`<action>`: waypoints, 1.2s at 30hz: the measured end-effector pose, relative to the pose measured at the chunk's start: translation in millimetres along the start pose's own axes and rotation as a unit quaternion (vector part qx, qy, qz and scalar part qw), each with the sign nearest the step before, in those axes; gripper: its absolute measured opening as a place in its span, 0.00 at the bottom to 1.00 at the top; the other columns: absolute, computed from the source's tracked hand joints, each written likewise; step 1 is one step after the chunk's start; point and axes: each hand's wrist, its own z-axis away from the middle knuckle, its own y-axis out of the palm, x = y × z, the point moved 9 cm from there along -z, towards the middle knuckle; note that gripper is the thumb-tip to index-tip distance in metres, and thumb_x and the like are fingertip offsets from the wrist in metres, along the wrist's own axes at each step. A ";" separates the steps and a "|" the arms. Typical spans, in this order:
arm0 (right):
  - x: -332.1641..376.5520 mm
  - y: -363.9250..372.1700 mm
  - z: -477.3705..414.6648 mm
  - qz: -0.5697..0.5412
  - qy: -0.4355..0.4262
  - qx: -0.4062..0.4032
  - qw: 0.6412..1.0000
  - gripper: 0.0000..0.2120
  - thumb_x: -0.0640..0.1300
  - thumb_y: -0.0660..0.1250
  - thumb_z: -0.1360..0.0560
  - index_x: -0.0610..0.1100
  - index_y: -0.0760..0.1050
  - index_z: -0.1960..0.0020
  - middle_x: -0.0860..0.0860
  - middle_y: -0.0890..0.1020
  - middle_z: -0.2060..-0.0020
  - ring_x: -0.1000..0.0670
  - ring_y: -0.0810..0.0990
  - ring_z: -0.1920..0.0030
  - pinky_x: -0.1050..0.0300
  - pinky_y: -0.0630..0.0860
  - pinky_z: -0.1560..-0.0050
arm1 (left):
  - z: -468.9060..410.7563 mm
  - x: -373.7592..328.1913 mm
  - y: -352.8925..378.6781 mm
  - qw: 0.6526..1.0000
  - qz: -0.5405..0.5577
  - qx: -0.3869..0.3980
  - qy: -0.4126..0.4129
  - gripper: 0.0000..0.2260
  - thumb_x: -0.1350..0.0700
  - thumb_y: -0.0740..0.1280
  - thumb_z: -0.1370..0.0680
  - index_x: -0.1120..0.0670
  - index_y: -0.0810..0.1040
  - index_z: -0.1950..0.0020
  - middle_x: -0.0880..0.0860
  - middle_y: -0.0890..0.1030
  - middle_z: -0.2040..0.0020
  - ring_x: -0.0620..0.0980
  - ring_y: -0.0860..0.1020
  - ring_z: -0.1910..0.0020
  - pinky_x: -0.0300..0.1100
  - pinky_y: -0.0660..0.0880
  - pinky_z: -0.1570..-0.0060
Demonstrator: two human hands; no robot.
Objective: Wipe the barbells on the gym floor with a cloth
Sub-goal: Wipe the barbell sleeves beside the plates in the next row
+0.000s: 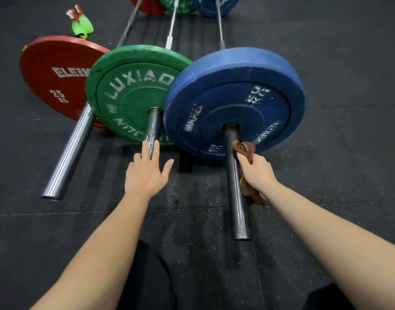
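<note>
R hand (256, 173) grips a brown cloth (245, 148), fingers curled round it, bunched fabric poking out above and below the fist. Cloth sits against the right side of the dark sleeve (236, 198) of the rightmost barbell (220, 30), close to the plate. L hand (147, 173) holds nothing: fingers straight and spread, palm down, over the near end of the middle sleeve (153, 126). Steel shows btwn two fingers; can't tell if there's contact. Both forearms are bare, reaching fwd from the bottom of view.

Outward now: three loaded bars lie side by side on the black rubber floor (348, 153), sleeves pointing at the camera. Right one carries the blue plate (234, 101), marked HAMMER STRENGTH, 20 KG. Middle one has the green plate (133, 92), its right edge behind the blue. Left one has the red plate (55, 79), 25 KG, partly behind the green, w/ a ribbed chrome sleeve (69, 153) running out front-left. More plates (214, 5) in red, green and blue sit at the far ends, cut off by the top edge. A small bright-green item (82, 24) w/ red-and-white bits lies on the floor beyond the red plate; can't tell what it is.
</note>
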 end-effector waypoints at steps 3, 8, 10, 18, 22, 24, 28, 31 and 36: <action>-2.7 1.7 6.2 -0.014 0.013 -0.009 1.000 0.21 0.59 0.56 0.16 0.44 0.78 0.46 0.47 0.79 0.53 0.45 0.76 0.52 0.54 0.69 0.50 | -1.0 -0.2 -0.6 1.000 -0.002 -0.003 0.001 0.36 0.34 0.43 0.18 0.53 0.49 0.16 0.60 0.53 0.17 0.62 0.72 0.36 0.54 0.76 0.48; -20.1 4.9 50.2 -0.009 0.024 -0.011 1.000 0.23 0.61 0.56 0.17 0.43 0.77 0.50 0.47 0.80 0.57 0.45 0.77 0.54 0.54 0.69 0.53 | -0.3 2.2 0.4 1.000 0.012 -0.005 0.001 0.35 0.34 0.44 0.17 0.53 0.50 0.16 0.61 0.54 0.17 0.64 0.72 0.35 0.55 0.76 0.49; -29.1 6.3 72.4 0.004 0.028 -0.004 1.000 0.23 0.61 0.56 0.17 0.43 0.77 0.53 0.48 0.80 0.59 0.46 0.77 0.57 0.53 0.69 0.55 | -0.8 2.1 0.7 1.000 0.017 -0.008 0.001 0.35 0.34 0.45 0.17 0.53 0.50 0.16 0.61 0.54 0.17 0.64 0.72 0.35 0.55 0.76 0.49; -48.4 4.2 124.2 0.140 0.043 0.111 0.983 0.26 0.62 0.61 0.19 0.43 0.69 0.67 0.48 0.76 0.68 0.48 0.77 0.64 0.53 0.68 0.62 | 0.7 1.6 2.1 1.000 0.018 -0.009 0.002 0.35 0.34 0.45 0.17 0.54 0.49 0.16 0.62 0.54 0.17 0.65 0.72 0.35 0.55 0.75 0.51; -16.9 -23.1 90.0 0.236 0.019 0.141 0.961 0.24 0.64 0.63 0.21 0.44 0.74 0.61 0.49 0.78 0.64 0.49 0.78 0.63 0.55 0.69 0.62 | -0.1 0.7 0.9 1.000 0.015 -0.015 0.004 0.35 0.35 0.45 0.17 0.54 0.50 0.16 0.62 0.55 0.18 0.65 0.73 0.37 0.55 0.75 0.52; 6.3 -42.4 62.5 0.243 -0.017 0.075 0.967 0.24 0.62 0.63 0.20 0.41 0.77 0.56 0.45 0.80 0.61 0.42 0.81 0.56 0.55 0.70 0.59 | -0.5 0.6 1.1 1.000 0.020 -0.012 0.004 0.35 0.35 0.46 0.16 0.54 0.51 0.16 0.62 0.56 0.18 0.65 0.73 0.38 0.55 0.75 0.53; 52.4 -49.7 18.2 0.168 -0.110 -0.009 0.980 0.17 0.54 0.65 0.19 0.42 0.68 0.41 0.43 0.80 0.50 0.39 0.79 0.49 0.52 0.69 0.55 | -2.1 2.7 0.9 1.000 0.018 -0.013 -0.002 0.35 0.35 0.45 0.17 0.55 0.50 0.16 0.61 0.55 0.18 0.64 0.73 0.39 0.54 0.75 0.54; 90.9 -43.8 0.0 0.079 -0.186 -0.049 0.978 0.18 0.48 0.67 0.20 0.45 0.65 0.35 0.48 0.79 0.49 0.46 0.75 0.52 0.54 0.68 0.53 | -3.3 4.5 2.7 1.000 0.021 -0.010 -0.004 0.35 0.34 0.44 0.17 0.54 0.50 0.16 0.60 0.54 0.17 0.63 0.72 0.38 0.53 0.75 0.53; 127.3 4.7 -33.4 0.174 -0.351 -0.026 0.920 0.13 0.42 0.72 0.26 0.45 0.79 0.41 0.50 0.81 0.49 0.46 0.77 0.47 0.53 0.70 0.49 | -4.3 7.6 1.3 0.999 0.044 -0.016 -0.009 0.34 0.35 0.44 0.17 0.54 0.52 0.16 0.59 0.55 0.17 0.63 0.73 0.38 0.55 0.76 0.52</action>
